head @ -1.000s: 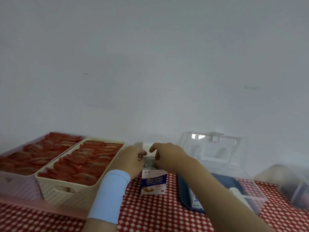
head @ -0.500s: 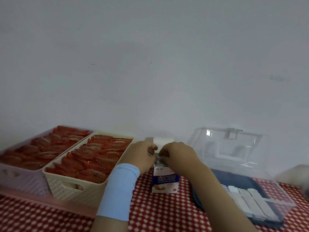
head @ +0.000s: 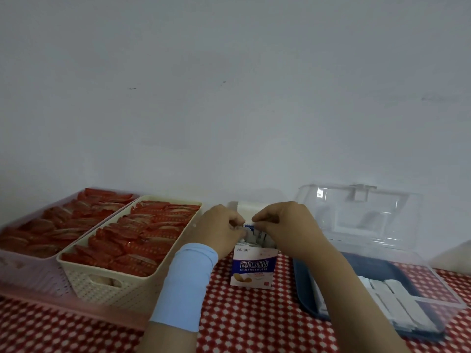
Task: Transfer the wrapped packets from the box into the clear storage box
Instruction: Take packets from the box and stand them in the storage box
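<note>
We see a pale wall (head: 229,98) filling most of the view. Below it is the surface (head: 242,319), covered by a red-and-white checked cloth. Far left sits a pink basket (head: 30,284). Touching its right side is a cream basket (head: 107,284). Both are packed with red sachets (head: 142,238).

On the right stands the clear storage box (head: 444,296). It has a dark blue floor, and its lid (head: 362,212) is tipped up and back against the wall. A row of white packets (head: 397,301) lies flat inside it, at the near end.

Between the cream basket and the clear storage box the box (head: 252,268) stands upright. It is white and blue, with its top flap (head: 248,208) open toward the wall.

Both forearms reach in from the bottom edge. The left grip (head: 219,230) and right grip (head: 285,225) meet just above the open top of the box. The fingers of both are curled. We read each as pinching the wrapped packets (head: 254,234) that stick up out of the box. We cannot tell how many packets are pinched.

A light blue wristband (head: 186,284) sits on the left forearm. The right forearm crosses in front of the near left corner of the clear storage box.
</note>
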`<state>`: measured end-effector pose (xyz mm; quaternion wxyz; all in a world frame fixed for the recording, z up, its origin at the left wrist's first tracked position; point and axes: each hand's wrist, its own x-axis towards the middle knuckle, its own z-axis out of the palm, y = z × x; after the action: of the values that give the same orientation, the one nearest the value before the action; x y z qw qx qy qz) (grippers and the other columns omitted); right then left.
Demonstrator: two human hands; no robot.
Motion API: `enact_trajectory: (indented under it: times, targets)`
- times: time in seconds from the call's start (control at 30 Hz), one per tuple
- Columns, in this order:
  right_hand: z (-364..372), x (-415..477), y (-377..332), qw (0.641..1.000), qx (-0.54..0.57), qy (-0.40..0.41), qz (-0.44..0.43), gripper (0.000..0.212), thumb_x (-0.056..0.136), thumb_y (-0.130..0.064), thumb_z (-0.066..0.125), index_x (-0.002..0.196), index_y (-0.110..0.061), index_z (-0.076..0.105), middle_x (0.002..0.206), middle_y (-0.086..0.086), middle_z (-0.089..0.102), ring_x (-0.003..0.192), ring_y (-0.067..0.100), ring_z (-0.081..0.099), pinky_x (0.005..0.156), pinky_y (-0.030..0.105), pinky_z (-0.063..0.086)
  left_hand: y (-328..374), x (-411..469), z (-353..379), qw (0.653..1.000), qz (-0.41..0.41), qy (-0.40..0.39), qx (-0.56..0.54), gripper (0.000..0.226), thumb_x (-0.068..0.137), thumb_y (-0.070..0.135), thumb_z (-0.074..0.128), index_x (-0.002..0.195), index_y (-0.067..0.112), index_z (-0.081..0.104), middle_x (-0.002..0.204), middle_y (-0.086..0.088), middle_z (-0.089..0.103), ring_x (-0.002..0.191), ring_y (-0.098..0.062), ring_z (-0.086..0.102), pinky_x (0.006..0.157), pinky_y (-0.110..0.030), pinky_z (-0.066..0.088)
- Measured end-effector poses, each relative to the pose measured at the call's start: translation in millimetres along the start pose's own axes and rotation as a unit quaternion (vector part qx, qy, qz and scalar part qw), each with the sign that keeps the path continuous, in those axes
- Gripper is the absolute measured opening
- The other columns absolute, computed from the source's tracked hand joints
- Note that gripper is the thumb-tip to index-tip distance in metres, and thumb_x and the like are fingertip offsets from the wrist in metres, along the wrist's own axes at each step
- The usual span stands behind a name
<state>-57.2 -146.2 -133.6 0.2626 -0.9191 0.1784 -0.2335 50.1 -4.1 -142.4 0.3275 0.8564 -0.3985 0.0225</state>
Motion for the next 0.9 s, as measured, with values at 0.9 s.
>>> enact_trajectory:
  times: [0.9]
  targets:
    - [-3,-5,-3,0.996,0.083,0.001,-0.032,0.047,0.089,-0.035,0.070,0.133,-0.036,0.057,0.117,-0.022,0.062,0.105,-0.004,0.057,0.078,0.013,0.046,0,5,-1,0.967,0.009,0.169,-0.191,0.014,0.095,0.017,0.062,0.085,0.015,0.072,0.075,0.007,0.069,0.064,-0.001,0.058,0.056,-0.013,0.039]
